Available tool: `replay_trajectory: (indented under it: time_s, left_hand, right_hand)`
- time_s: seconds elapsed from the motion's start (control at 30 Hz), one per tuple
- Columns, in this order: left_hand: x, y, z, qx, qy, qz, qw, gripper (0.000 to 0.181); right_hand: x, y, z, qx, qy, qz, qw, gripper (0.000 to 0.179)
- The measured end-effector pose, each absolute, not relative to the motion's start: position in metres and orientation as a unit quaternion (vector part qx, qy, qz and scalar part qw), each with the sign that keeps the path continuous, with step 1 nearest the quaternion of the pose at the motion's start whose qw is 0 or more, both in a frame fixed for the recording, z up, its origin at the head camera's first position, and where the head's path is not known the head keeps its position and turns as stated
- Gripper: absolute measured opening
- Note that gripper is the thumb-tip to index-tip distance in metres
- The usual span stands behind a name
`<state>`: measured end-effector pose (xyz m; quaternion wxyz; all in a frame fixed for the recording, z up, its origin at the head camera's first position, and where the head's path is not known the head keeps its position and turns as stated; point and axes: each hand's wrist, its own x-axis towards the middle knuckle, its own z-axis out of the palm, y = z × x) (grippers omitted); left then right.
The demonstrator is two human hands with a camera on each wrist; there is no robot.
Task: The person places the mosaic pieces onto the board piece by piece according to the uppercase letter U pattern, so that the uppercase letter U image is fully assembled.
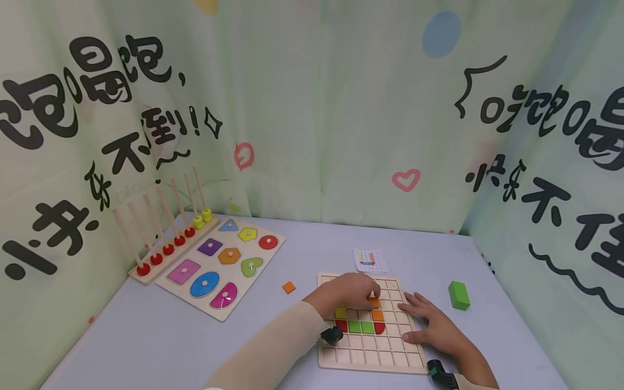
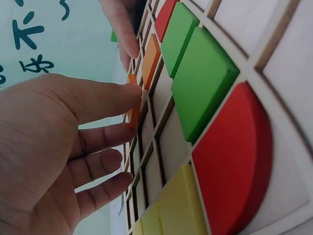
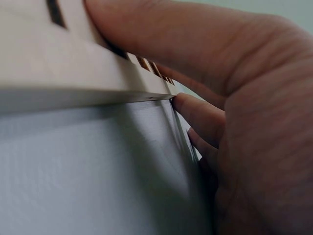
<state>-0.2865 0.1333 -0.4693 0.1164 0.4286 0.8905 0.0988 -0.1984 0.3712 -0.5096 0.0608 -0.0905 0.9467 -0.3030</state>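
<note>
My left hand point(image 1: 353, 291) pinches an orange square tile point(image 2: 134, 115) between thumb and index finger, over the wooden grid board point(image 1: 370, 357). A second orange tile point(image 1: 377, 316) sits in the cell just below it. The row beneath holds a rounded red piece point(image 2: 234, 161), two green tiles point(image 2: 205, 81) side by side, and another rounded red piece point(image 1: 379, 327). Yellow tiles point(image 2: 181, 200) stand in the left column, partly hidden by my left hand in the head view. My right hand point(image 1: 431, 322) rests at the board's right edge, thumb on top and fingers spread along the side.
A loose orange tile point(image 1: 288, 287) lies left of the board, a green block point(image 1: 459, 296) to its right. Behind the board is a pattern card point(image 1: 369, 260). A shape puzzle point(image 1: 195, 254) and a peg rack with beads point(image 1: 146, 276) stand at the left. Curtains enclose the table.
</note>
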Motion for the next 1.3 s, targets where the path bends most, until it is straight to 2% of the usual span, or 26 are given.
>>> replay_trajectory:
  time_s: [0.93,1.3]
  left_hand:
    - [-0.287,0.132,-0.473,0.434,0.885,0.116,0.12,0.017]
    - [-0.29,0.106,-0.468,0.405,0.901,0.126,0.088,0.018]
  right_hand:
    - [-0.197,0.369,-0.507,-0.09,0.946,-0.305,0.062,0.084]
    - [-0.195,0.369,-0.502,-0.098,0.946,-0.303,0.056,0.083]
